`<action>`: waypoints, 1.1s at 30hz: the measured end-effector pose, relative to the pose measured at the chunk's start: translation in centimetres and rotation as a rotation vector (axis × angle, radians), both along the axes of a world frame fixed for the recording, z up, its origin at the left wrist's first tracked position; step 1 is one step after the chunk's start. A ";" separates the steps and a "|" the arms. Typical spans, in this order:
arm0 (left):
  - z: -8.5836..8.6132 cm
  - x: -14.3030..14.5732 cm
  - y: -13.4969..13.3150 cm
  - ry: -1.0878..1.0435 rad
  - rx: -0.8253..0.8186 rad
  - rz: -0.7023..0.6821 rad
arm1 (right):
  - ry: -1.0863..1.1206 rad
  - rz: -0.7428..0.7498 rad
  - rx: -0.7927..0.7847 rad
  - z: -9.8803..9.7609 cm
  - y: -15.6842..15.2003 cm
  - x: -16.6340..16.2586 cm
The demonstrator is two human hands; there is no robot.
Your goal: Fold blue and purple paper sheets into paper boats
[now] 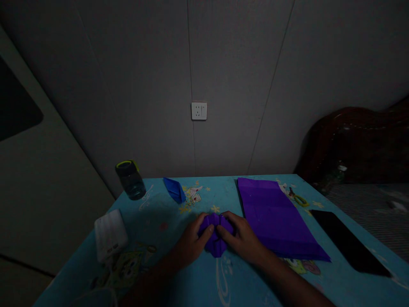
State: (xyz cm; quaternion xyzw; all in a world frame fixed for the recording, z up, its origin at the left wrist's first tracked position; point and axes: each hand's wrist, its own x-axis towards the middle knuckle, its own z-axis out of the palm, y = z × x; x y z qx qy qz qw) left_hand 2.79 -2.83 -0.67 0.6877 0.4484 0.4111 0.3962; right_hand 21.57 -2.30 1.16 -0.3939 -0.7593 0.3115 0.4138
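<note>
A small folded piece of purple paper (216, 246) is between my two hands, above the near middle of the table. My left hand (195, 238) grips its left side, thumb on top and fingers curled behind. On the right side my right hand (239, 235) holds it the same way, and the two thumbs almost meet at the centre. Creases and layered flaps show on the paper; its underside is hidden. To the right of my right hand lies a stack of purple paper sheets (271, 213). A folded blue paper piece (174, 190) rests farther back, left of centre.
A dark water bottle (131, 180) stands at the back left, with a white power bank (110, 234) and cable nearer. Scissors (299, 199) and a black flat slab (349, 242) lie on the right of the blue patterned tablecloth (179, 281). A wall with a socket (199, 111) rises behind.
</note>
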 end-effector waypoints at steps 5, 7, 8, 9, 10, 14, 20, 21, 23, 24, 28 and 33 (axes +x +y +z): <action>0.5 -0.4 0.2 -0.090 -0.026 0.082 | 0.106 -0.034 -0.080 -0.3 0.2 0.0; 0.5 -0.5 0.4 -0.163 -0.016 0.108 | 0.155 -0.054 -0.108 -0.4 0.3 0.1; 0.4 -0.6 0.5 -0.203 -0.016 0.125 | 0.180 -0.065 -0.118 -0.4 0.4 0.1; 0.3 -0.6 0.7 -0.251 -0.023 0.143 | 0.209 -0.077 -0.123 -0.5 0.5 0.2; 0.2 -0.7 0.9 -0.312 -0.035 0.162 | 0.236 -0.089 -0.126 -0.5 0.6 0.3; -0.1 -0.7 1.5 -0.595 -0.114 0.195 | 0.345 -0.157 -0.123 -0.6 1.0 0.5; 0.4 -0.8 1.9 -0.922 -0.234 0.103 | 0.474 -0.277 -0.216 -0.6 1.3 0.8; 0.5 -0.8 1.9 -0.948 -0.242 0.084 | 0.488 -0.280 -0.229 -0.5 1.4 0.9; 0.5 -0.8 2.0 -0.969 -0.237 0.076 | 0.513 -0.279 -0.234 -0.4 1.4 1.0; 0.5 -0.8 2.0 -0.970 -0.228 0.079 | 0.524 -0.274 -0.236 -0.4 1.4 1.0; 0.6 -0.7 1.8 -0.972 -0.192 0.084 | 0.551 -0.250 -0.264 -0.3 1.3 1.1; 1.0 -0.6 1.5 -0.968 -0.180 0.102 | 0.557 -0.242 -0.261 -0.5 1.3 1.2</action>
